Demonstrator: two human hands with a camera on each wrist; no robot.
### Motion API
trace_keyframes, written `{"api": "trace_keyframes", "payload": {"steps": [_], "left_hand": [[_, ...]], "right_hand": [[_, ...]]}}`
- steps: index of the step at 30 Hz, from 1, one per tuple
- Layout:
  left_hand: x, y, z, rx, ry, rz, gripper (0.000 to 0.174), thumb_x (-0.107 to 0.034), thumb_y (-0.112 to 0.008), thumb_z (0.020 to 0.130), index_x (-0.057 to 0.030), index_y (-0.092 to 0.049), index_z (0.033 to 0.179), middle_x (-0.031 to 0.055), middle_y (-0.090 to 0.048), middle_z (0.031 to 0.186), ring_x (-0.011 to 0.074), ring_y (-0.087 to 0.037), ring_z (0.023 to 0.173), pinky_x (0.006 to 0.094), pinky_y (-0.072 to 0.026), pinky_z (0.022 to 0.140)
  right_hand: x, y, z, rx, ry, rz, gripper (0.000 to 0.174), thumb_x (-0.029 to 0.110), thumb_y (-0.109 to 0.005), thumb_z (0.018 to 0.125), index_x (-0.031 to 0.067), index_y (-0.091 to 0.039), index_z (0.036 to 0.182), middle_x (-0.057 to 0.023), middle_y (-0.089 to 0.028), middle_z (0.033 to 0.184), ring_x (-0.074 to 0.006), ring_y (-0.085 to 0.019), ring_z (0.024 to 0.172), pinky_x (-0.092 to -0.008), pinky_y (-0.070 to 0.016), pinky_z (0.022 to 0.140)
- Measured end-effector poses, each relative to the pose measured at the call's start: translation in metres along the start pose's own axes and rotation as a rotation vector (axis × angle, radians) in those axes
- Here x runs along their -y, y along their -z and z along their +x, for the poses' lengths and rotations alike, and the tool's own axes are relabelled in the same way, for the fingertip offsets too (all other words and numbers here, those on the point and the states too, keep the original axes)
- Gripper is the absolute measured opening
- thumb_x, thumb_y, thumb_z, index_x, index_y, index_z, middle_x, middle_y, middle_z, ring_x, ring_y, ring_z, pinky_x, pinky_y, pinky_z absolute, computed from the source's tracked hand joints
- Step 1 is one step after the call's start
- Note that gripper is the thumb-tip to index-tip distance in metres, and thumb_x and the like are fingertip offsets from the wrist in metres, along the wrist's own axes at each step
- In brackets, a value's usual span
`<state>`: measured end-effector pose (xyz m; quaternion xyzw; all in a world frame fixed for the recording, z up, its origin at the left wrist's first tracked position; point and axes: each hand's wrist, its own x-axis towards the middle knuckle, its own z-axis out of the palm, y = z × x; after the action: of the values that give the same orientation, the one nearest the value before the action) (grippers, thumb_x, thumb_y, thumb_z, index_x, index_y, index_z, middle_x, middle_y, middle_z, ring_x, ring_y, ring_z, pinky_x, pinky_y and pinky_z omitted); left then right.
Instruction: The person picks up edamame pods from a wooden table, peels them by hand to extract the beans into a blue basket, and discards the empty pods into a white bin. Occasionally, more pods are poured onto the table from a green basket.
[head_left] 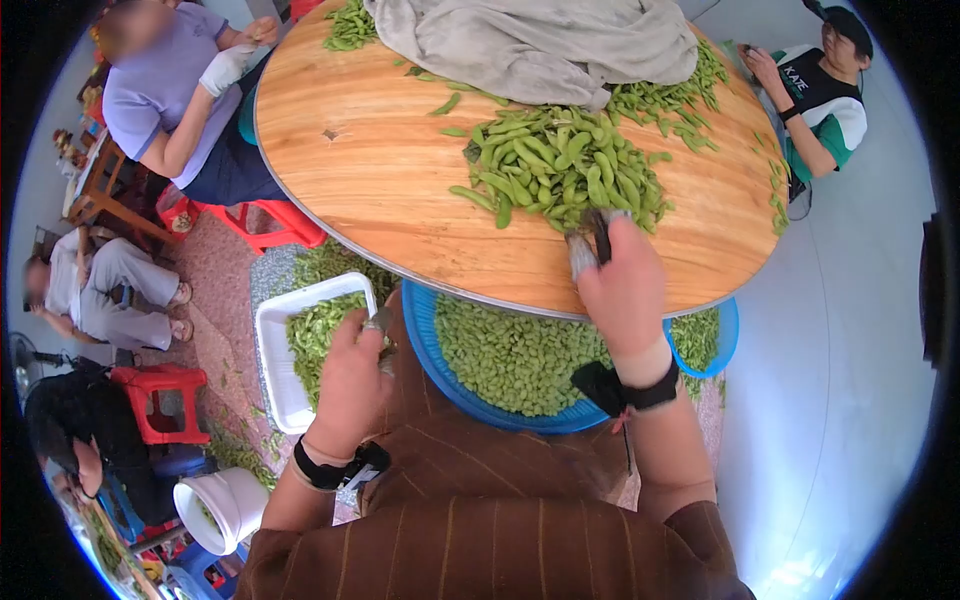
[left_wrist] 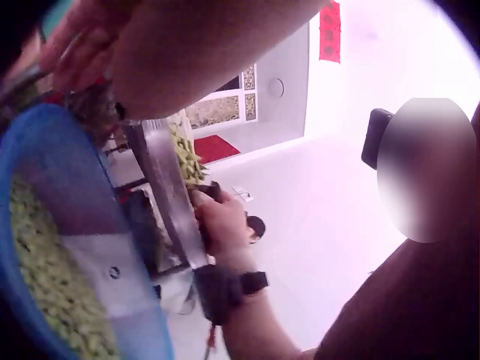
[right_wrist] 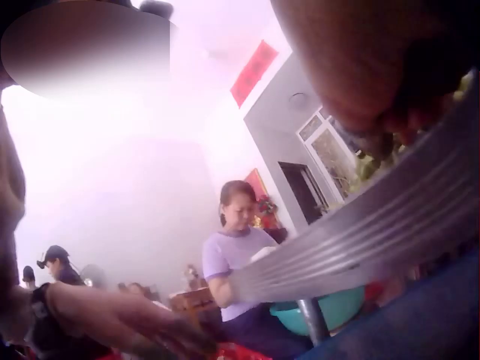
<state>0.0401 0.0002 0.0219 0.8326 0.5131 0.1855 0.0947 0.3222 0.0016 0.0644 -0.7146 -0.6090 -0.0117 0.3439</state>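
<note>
Green pods [head_left: 560, 165] lie heaped on the round wooden table [head_left: 340, 180]. My right hand [head_left: 625, 285] reaches over the table's near edge, its covered fingertips touching the near side of the heap; whether a pod is between them cannot be told. My left hand [head_left: 350, 385] hangs between the white tray [head_left: 268, 350] and the blue basin [head_left: 420, 340], grey coverings on its fingertips, loosely bent with thumb and finger apart. Shelled beans [head_left: 520, 360] fill the basin below the table edge. The left wrist view also shows my right hand [left_wrist: 225, 225] at the pods.
A grey cloth [head_left: 540, 45] covers part of the pods at the table's far side. A smaller blue basin [head_left: 730, 335] stands right of the big one. A white bucket [head_left: 225, 510] and red stools [head_left: 160, 400] are at left. Several people sit around.
</note>
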Motion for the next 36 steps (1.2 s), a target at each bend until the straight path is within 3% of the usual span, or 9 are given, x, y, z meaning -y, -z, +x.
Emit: {"api": "trace_keyframes", "payload": {"steps": [6,9,12,15,18,22,25,30,36], "left_hand": [[-0.042,0.001,0.029,0.129,-0.106,-0.561,0.034,0.001,-0.056,0.077,0.0008,-0.058,0.111,0.0197,-0.06,0.1,0.0346,-0.059,0.088,0.0374,-0.049,0.077],[-0.069,-0.01,0.049,0.109,-0.289,-0.665,0.031,0.002,-0.054,0.08,0.0008,-0.059,0.11,0.0153,-0.062,0.089,0.0272,-0.061,0.076,0.0311,-0.0499,0.069],[-0.091,-0.028,0.062,0.287,-0.172,-0.982,0.025,-0.004,-0.05,0.09,-0.0012,-0.059,0.114,0.0057,-0.064,0.085,0.0101,-0.059,0.069,0.0236,-0.0485,0.063],[-0.101,-0.024,0.066,0.653,0.135,-1.362,0.022,-0.007,-0.051,0.093,-0.0017,-0.059,0.113,0.0026,-0.064,0.087,0.0078,-0.058,0.069,0.0218,-0.0473,0.062],[-0.116,-0.025,0.054,0.461,0.106,-1.538,0.019,-0.008,-0.052,0.093,-0.0015,-0.06,0.109,0.0012,-0.063,0.087,0.0068,-0.056,0.07,0.0206,-0.0461,0.06],[-0.119,-0.024,0.049,0.359,0.229,-1.586,0.018,-0.007,-0.053,0.092,-0.001,-0.06,0.107,-0.0004,-0.063,0.086,0.0052,-0.054,0.07,0.0202,-0.045,0.06],[-0.108,-0.022,0.045,0.415,0.135,-1.33,0.018,-0.006,-0.054,0.091,-0.0009,-0.06,0.107,-0.0005,-0.063,0.087,0.005,-0.055,0.072,0.0201,-0.0446,0.062],[-0.103,-0.029,0.045,0.296,-0.252,-0.897,0.015,-0.002,-0.055,0.087,-0.0029,-0.063,0.1,0.0039,-0.062,0.088,0.0127,-0.056,0.077,0.0271,-0.0455,0.069],[-0.109,-0.029,0.042,0.249,-0.31,-0.691,0.021,0.001,-0.055,0.081,-0.0037,-0.064,0.1,0.0142,-0.059,0.084,0.0292,-0.058,0.079,0.0344,-0.0461,0.07]], "right_hand": [[-0.009,-0.004,0.002,-0.054,-0.045,0.136,0.02,0.004,-0.06,0.075,0.0002,-0.056,0.094,-0.0213,-0.061,0.085,-0.0417,-0.057,0.08,-0.0429,-0.0474,0.069],[-0.013,0.008,-0.014,-0.059,-0.099,0.213,0.016,0.004,-0.061,0.078,0.0005,-0.058,0.092,-0.0145,-0.064,0.079,-0.0322,-0.06,0.066,-0.037,-0.0473,0.058],[0.001,0.034,-0.031,0.304,-0.55,0.765,0.011,0.01,-0.063,0.085,0.0038,-0.06,0.093,0.0004,-0.058,0.07,-0.0052,-0.048,0.052,-0.0212,-0.0384,0.045],[0.0,0.039,-0.051,0.376,-0.656,1.243,0.015,0.008,-0.065,0.083,0.0042,-0.058,0.097,0.0005,-0.054,0.065,-0.0065,-0.046,0.049,-0.0216,-0.0377,0.044],[-0.009,0.041,-0.059,0.417,-0.686,1.23,0.019,0.006,-0.064,0.083,0.0039,-0.056,0.1,0.0006,-0.052,0.065,-0.0078,-0.047,0.052,-0.0221,-0.0383,0.046],[-0.009,0.032,-0.075,0.297,-0.374,0.743,0.02,0.006,-0.061,0.084,0.0004,-0.055,0.103,-0.0039,-0.061,0.076,-0.0157,-0.059,0.068,-0.0264,-0.0474,0.064],[-0.001,0.042,-0.08,0.328,-0.331,0.775,0.023,0.004,-0.057,0.084,-0.0014,-0.054,0.106,-0.0079,-0.065,0.084,-0.0195,-0.063,0.08,-0.0288,-0.0478,0.074],[-0.001,0.057,-0.08,0.467,-0.238,0.681,0.024,0.0,-0.054,0.08,0.0007,-0.056,0.104,-0.0123,-0.065,0.083,-0.0221,-0.064,0.077,-0.03,-0.0486,0.071],[-0.009,0.055,-0.086,0.447,-0.16,0.652,0.027,-0.002,-0.053,0.078,0.0017,-0.059,0.104,-0.0126,-0.064,0.082,-0.0233,-0.064,0.075,-0.0297,-0.0488,0.068]]}}
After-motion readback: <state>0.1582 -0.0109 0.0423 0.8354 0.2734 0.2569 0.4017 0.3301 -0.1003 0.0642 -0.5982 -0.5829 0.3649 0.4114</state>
